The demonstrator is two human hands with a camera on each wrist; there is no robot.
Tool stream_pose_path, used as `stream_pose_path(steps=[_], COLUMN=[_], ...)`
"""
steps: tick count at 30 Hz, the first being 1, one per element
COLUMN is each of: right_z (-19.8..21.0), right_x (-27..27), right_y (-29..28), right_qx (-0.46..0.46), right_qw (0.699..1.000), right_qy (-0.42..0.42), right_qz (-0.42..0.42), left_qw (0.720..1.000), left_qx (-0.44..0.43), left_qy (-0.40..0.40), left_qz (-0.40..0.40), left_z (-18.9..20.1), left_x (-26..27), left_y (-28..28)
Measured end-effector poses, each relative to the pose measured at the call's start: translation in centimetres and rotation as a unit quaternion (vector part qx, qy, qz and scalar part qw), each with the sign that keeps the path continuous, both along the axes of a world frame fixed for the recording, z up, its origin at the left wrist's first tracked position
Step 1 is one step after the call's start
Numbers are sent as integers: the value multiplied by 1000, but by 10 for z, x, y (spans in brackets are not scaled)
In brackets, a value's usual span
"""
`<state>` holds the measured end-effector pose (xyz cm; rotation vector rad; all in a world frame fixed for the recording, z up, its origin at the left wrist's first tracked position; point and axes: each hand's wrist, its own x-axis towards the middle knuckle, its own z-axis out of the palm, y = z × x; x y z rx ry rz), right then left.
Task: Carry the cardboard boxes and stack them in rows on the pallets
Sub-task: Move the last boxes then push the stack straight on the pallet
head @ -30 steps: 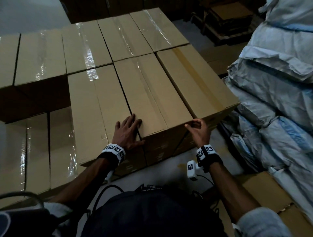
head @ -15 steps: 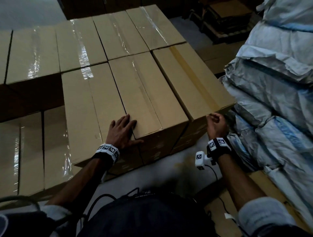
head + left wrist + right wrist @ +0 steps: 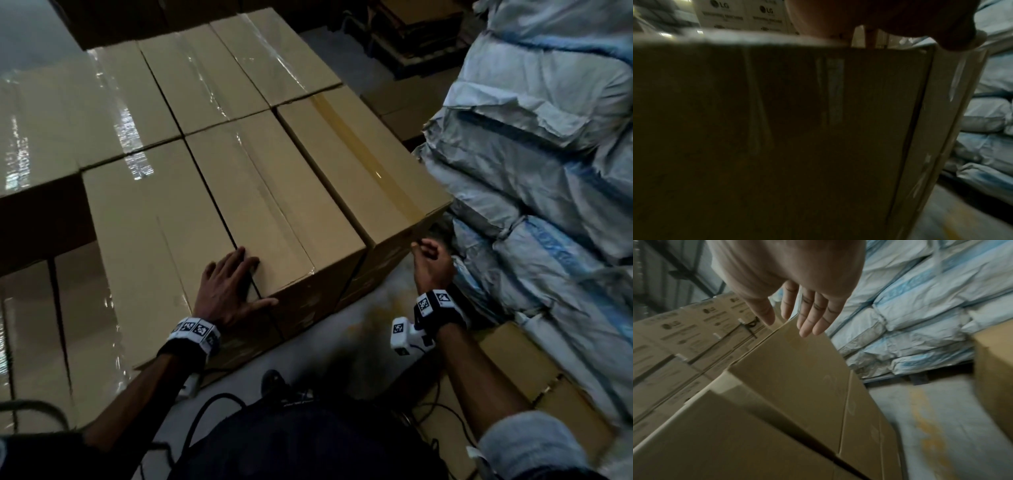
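Box (image 3: 274, 209) under flat left hand (image 3: 227, 291)

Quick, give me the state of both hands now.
Left hand: open, flat on the cardboard boxes.
Right hand: open, fingers straight, holding nothing.

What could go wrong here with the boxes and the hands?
The rightmost box sits close to the sacks; the right hand, open at its near corner, could get squeezed in that narrow gap. The left hand lies flat across the seam between two boxes, so a sideways push might pinch its fingers.
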<state>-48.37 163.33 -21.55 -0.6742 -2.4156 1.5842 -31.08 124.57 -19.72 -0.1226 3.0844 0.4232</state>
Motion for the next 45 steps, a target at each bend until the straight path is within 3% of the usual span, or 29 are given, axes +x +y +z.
stream_pose_path(steps=[9, 16, 22, 26, 29, 33, 45], right_z=[22, 15, 2, -12, -25, -61, -30], right_x=[-25, -90, -156, -175, -175, -184, -182], right_y=[16, 52, 83, 85, 88, 100, 94], right_qx=[-5, -45, -101, -192, -159, -152, -101], right_qw=[999, 997, 978, 955, 941, 931, 932], right_qy=[-6, -60, -151, -146, -182, -204, -183], right_qz=[-46, -3, 99, 171, 236, 261, 297], left_qw=[984, 978, 990, 990, 985, 983, 983], left_qx=[78, 63, 6, -19, -33, -20, -3], left_qy=[89, 59, -78, -121, -162, -180, -184], left_qz=[-130, -188, -120, -76, -56, -16, 27], left_z=[32, 38, 16, 17, 19, 24, 24], left_x=[-70, -170, -218, -219, -210, -203, -207], left_y=[48, 128, 177, 174, 171, 183, 187])
